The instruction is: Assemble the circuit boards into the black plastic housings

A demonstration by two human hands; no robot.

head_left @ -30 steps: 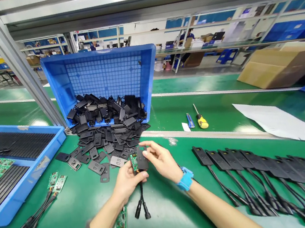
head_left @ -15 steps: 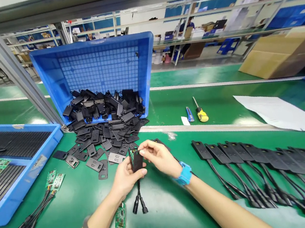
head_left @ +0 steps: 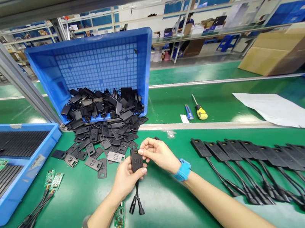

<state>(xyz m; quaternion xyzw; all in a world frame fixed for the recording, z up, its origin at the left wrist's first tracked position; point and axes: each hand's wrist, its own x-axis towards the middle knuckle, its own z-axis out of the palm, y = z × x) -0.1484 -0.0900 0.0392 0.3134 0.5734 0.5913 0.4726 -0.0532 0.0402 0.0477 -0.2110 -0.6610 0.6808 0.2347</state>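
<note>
My left hand (head_left: 126, 175) is closed around a small black plastic case (head_left: 137, 161), held upright above the green table. Two short black cables (head_left: 136, 201) with connectors hang from its lower end. At the case's upper right edge, the thumb and fingers of my right hand (head_left: 157, 154) pinch its cover, near a small window with yellowish marks. A green circuit board (head_left: 119, 215) with wires lies beside my left forearm, partly hidden by it. Beyond my hands spreads a pile of loose black covers (head_left: 97, 149).
A blue crate (head_left: 149, 68) tipped on its side spills black parts. At left are a blue tray (head_left: 44, 146) and circuit boards (head_left: 53, 180). Several cabled black cases (head_left: 242, 151) line the right. Farther back lie a blue cutter (head_left: 188, 112), a yellow screwdriver (head_left: 201, 112) and a carton (head_left: 278, 51).
The black cover now lies flat over the case, hiding the green board that showed at its left edge. My right hand has stayed at its upper edge.
</note>
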